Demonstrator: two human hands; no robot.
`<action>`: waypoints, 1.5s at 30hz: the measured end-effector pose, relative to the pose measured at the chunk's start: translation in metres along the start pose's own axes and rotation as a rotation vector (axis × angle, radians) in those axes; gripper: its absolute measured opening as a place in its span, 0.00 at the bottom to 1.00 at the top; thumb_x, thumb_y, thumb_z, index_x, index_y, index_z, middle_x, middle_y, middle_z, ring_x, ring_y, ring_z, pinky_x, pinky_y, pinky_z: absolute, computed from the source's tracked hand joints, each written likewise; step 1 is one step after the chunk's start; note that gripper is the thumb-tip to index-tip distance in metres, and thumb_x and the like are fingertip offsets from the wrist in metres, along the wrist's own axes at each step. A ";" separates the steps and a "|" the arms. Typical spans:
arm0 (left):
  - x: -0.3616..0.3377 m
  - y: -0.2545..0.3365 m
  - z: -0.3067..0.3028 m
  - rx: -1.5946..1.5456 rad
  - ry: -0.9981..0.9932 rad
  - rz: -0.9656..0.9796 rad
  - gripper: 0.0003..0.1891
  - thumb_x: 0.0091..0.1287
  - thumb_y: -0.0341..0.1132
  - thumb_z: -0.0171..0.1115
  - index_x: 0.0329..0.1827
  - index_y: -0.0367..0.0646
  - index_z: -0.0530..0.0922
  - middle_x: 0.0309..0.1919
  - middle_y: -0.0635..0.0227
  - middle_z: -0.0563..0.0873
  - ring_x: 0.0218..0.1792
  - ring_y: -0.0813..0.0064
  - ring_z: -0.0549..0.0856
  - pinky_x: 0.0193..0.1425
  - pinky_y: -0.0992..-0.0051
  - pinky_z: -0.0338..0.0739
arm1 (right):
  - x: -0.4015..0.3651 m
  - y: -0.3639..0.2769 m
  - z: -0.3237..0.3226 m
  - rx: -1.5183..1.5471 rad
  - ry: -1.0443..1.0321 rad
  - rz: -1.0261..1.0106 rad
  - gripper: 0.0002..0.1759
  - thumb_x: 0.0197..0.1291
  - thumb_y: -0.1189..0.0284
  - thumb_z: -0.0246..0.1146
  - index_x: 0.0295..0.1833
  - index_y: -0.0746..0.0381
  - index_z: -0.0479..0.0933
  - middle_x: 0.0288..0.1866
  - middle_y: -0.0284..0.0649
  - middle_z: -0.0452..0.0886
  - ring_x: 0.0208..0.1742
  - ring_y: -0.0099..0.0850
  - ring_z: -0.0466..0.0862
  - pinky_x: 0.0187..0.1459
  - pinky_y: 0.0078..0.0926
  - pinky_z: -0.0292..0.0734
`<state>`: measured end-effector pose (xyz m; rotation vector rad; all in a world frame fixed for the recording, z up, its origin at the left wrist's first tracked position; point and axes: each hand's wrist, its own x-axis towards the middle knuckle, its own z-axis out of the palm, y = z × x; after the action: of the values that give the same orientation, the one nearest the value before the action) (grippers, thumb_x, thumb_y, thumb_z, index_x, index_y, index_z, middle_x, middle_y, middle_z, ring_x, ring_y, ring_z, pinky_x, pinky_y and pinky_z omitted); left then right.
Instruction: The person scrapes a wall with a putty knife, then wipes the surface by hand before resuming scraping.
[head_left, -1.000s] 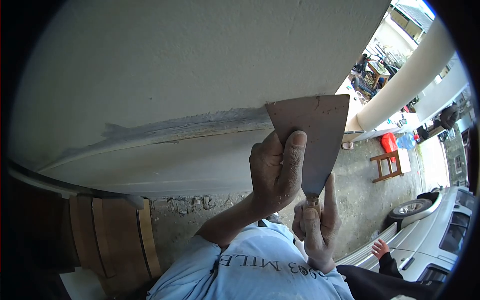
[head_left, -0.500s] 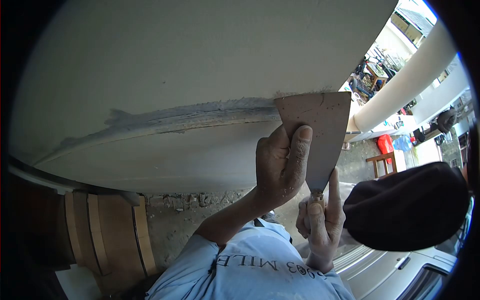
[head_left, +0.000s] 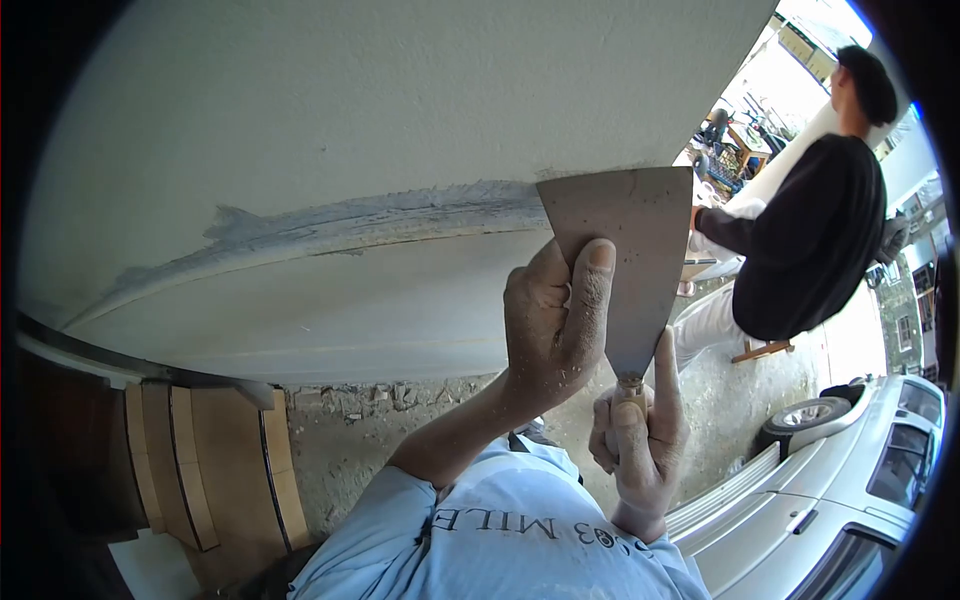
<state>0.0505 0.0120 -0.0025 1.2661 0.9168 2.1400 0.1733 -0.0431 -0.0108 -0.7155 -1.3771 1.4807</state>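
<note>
A wide putty knife (head_left: 634, 265) stands with its handle down and its broad blade up, the top edge at the painted wall or ceiling surface (head_left: 420, 110). My left hand (head_left: 555, 320) grips the blade's left side, thumb on the near face and fingers hidden behind. Around the handle my right hand (head_left: 645, 440) is closed, with one finger stretched along the blade's lower right edge. Both hands carry pale dust. A rough grey band of filler (head_left: 390, 220) runs left from the blade along a seam; whether the blade touches the surface is hard to tell.
On the right a person in a black top (head_left: 815, 240) stands facing away. Behind them are a wooden stool (head_left: 762, 350) and a parked silver vehicle (head_left: 830, 490). Tiled steps (head_left: 225, 460) lie at lower left, beside rubble (head_left: 390, 400) at the wall's foot.
The putty knife and both my hands have shifted slightly left and up in view. The person in dark headwear, close on the right before, now stands farther off, uncovering the vehicle.
</note>
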 end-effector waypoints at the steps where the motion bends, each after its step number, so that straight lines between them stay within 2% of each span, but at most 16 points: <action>1: 0.002 -0.001 -0.002 0.000 -0.003 0.019 0.11 0.67 0.35 0.46 0.32 0.36 0.73 0.19 0.79 0.70 0.20 0.94 0.62 0.22 0.90 0.56 | 0.001 -0.001 -0.001 -0.016 -0.023 0.015 0.32 0.60 0.81 0.44 0.67 0.68 0.39 0.22 0.32 0.69 0.18 0.12 0.63 0.19 0.08 0.58; 4: 0.003 -0.003 -0.003 -0.007 0.004 0.030 0.12 0.67 0.35 0.46 0.31 0.36 0.73 0.18 0.80 0.69 0.20 0.94 0.61 0.22 0.90 0.55 | 0.007 0.003 0.007 -0.055 -0.018 -0.041 0.31 0.60 0.80 0.44 0.67 0.68 0.39 0.22 0.33 0.69 0.18 0.13 0.63 0.19 0.08 0.59; 8: -0.001 0.001 0.000 -0.008 0.014 -0.024 0.11 0.67 0.35 0.47 0.31 0.37 0.73 0.18 0.81 0.69 0.20 0.94 0.61 0.22 0.91 0.55 | 0.000 -0.004 0.001 -0.072 -0.003 0.035 0.31 0.60 0.79 0.44 0.67 0.69 0.39 0.22 0.33 0.68 0.18 0.13 0.64 0.20 0.09 0.60; 9: -0.002 0.000 0.000 -0.006 0.014 -0.022 0.11 0.67 0.35 0.47 0.31 0.37 0.73 0.18 0.80 0.69 0.20 0.94 0.62 0.22 0.91 0.55 | 0.004 0.004 0.005 -0.119 0.028 -0.057 0.31 0.61 0.77 0.42 0.66 0.69 0.38 0.11 0.27 0.61 0.10 0.12 0.56 0.10 0.10 0.52; 12: -0.001 -0.003 -0.003 0.008 0.002 -0.009 0.11 0.67 0.35 0.47 0.30 0.37 0.73 0.18 0.81 0.70 0.20 0.94 0.62 0.22 0.91 0.55 | 0.002 0.001 0.006 -0.101 -0.007 0.003 0.31 0.60 0.79 0.44 0.67 0.69 0.39 0.21 0.32 0.68 0.18 0.13 0.64 0.20 0.09 0.60; 13: -0.002 -0.003 -0.001 -0.007 0.024 -0.032 0.11 0.67 0.35 0.47 0.31 0.37 0.73 0.19 0.81 0.70 0.21 0.94 0.62 0.23 0.91 0.55 | 0.003 0.012 0.011 -0.162 0.052 -0.084 0.30 0.62 0.75 0.43 0.67 0.68 0.39 0.15 0.31 0.66 0.10 0.12 0.58 0.11 0.09 0.51; 16: -0.003 -0.001 0.001 -0.030 0.053 -0.069 0.11 0.67 0.35 0.47 0.31 0.37 0.73 0.19 0.81 0.71 0.22 0.94 0.63 0.24 0.91 0.57 | 0.001 0.007 0.008 -0.147 0.048 -0.026 0.31 0.62 0.73 0.43 0.67 0.66 0.38 0.16 0.32 0.65 0.10 0.12 0.58 0.11 0.09 0.51; 19: -0.002 -0.003 0.000 -0.006 0.027 -0.036 0.11 0.67 0.35 0.47 0.31 0.37 0.73 0.20 0.80 0.72 0.23 0.94 0.65 0.25 0.90 0.59 | 0.003 0.006 -0.003 -0.029 -0.026 0.031 0.32 0.60 0.79 0.45 0.67 0.69 0.40 0.21 0.32 0.69 0.19 0.13 0.65 0.20 0.09 0.60; 22: 0.003 0.000 -0.007 0.024 0.003 -0.013 0.11 0.67 0.35 0.47 0.31 0.36 0.73 0.21 0.79 0.73 0.23 0.94 0.67 0.26 0.91 0.60 | 0.007 0.008 0.007 -0.038 0.000 0.011 0.32 0.60 0.80 0.44 0.67 0.69 0.40 0.22 0.32 0.69 0.19 0.13 0.65 0.21 0.09 0.61; 23: 0.009 0.004 -0.008 0.021 0.015 -0.008 0.11 0.67 0.35 0.47 0.31 0.36 0.73 0.21 0.80 0.73 0.23 0.94 0.66 0.26 0.91 0.60 | 0.010 0.011 0.008 0.045 -0.065 -0.030 0.31 0.59 0.80 0.43 0.67 0.69 0.39 0.23 0.33 0.69 0.19 0.13 0.65 0.21 0.09 0.61; 25: 0.011 0.011 -0.007 -0.002 0.028 -0.010 0.11 0.66 0.35 0.48 0.32 0.35 0.73 0.21 0.80 0.72 0.22 0.94 0.65 0.25 0.91 0.58 | 0.007 0.012 0.008 0.001 -0.055 -0.020 0.32 0.59 0.81 0.43 0.67 0.69 0.39 0.22 0.32 0.68 0.19 0.13 0.64 0.21 0.09 0.61; 28: 0.000 -0.006 -0.005 0.078 -0.001 0.012 0.10 0.66 0.32 0.48 0.28 0.36 0.71 0.10 0.77 0.69 0.13 0.92 0.66 0.13 0.85 0.56 | 0.004 0.017 0.001 -0.029 -0.029 -0.005 0.33 0.59 0.81 0.44 0.67 0.69 0.37 0.22 0.32 0.67 0.19 0.13 0.64 0.20 0.10 0.61; 32: 0.006 -0.005 -0.008 0.003 0.001 0.043 0.10 0.66 0.33 0.48 0.29 0.36 0.72 0.10 0.75 0.71 0.13 0.90 0.67 0.14 0.84 0.57 | 0.007 0.024 0.011 0.022 -0.028 -0.071 0.33 0.59 0.81 0.44 0.67 0.69 0.37 0.21 0.33 0.67 0.17 0.13 0.63 0.19 0.10 0.60; 41: 0.007 -0.004 -0.011 0.040 -0.011 0.054 0.11 0.66 0.34 0.48 0.29 0.37 0.72 0.10 0.75 0.70 0.12 0.90 0.67 0.14 0.85 0.57 | 0.007 0.018 0.010 -0.027 -0.027 -0.022 0.33 0.59 0.81 0.43 0.67 0.69 0.36 0.19 0.31 0.67 0.17 0.13 0.63 0.20 0.09 0.60; 44: 0.007 -0.003 -0.012 0.054 -0.027 0.057 0.11 0.66 0.35 0.48 0.29 0.37 0.72 0.10 0.75 0.70 0.12 0.90 0.67 0.14 0.85 0.58 | 0.007 0.021 -0.003 -0.025 -0.092 -0.085 0.33 0.59 0.82 0.44 0.67 0.69 0.36 0.18 0.31 0.66 0.17 0.13 0.63 0.20 0.09 0.60; 45: 0.007 -0.007 -0.012 0.066 -0.026 0.081 0.11 0.66 0.35 0.48 0.29 0.37 0.72 0.10 0.75 0.71 0.12 0.90 0.68 0.14 0.85 0.58 | 0.009 0.016 0.000 -0.025 -0.061 -0.018 0.33 0.58 0.82 0.44 0.67 0.69 0.37 0.18 0.30 0.66 0.17 0.13 0.63 0.20 0.09 0.60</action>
<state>0.0369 0.0176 -0.0075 1.3826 0.9478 2.1655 0.1663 -0.0332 -0.0246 -0.6767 -1.4474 1.4840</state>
